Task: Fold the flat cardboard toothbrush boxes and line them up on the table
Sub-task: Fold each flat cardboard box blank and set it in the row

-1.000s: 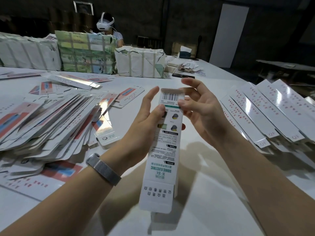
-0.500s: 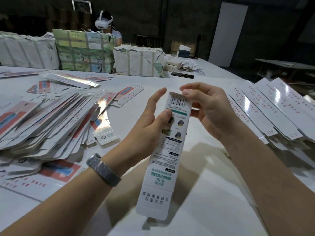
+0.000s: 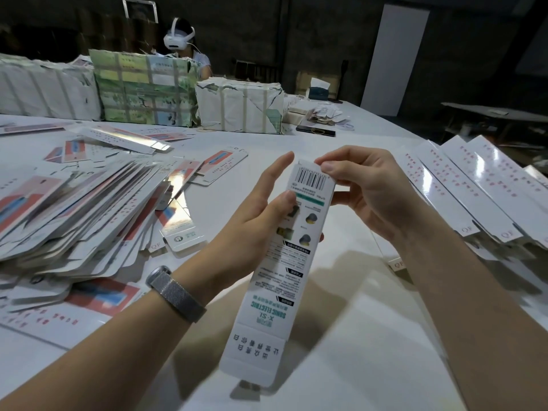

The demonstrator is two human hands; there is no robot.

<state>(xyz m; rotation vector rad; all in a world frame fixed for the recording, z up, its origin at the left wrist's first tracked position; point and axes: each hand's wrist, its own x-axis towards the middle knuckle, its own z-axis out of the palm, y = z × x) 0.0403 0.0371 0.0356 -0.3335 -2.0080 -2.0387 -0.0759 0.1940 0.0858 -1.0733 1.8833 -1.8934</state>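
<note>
**Now closing the far end of one box**

Left of both hands lies the heap of flat blanks (image 3: 74, 215), spread on the table (image 3: 341, 336) and not yet folded. The left hand (image 3: 255, 229) grasps the box (image 3: 284, 262) about its upper middle, thumb pressed on the printed face and fingers behind, the forefinger standing straight alongside. The box hangs between the two hands, raised off the table, its long body running down toward the person and its near flap open. The right hand (image 3: 367, 188) pinches the far end by the barcode, thumb on top, fingers curled behind.

Judging by that grip, the step in hand is shaping and shutting the far end flap. Next would come tucking that flap in squarely while the left hand keeps the tube from collapsing, then closing the near flap. Right of the right hand, well apart, the row (image 3: 474, 188) of finished boxes lies side by side, and this one should join it.
</note>
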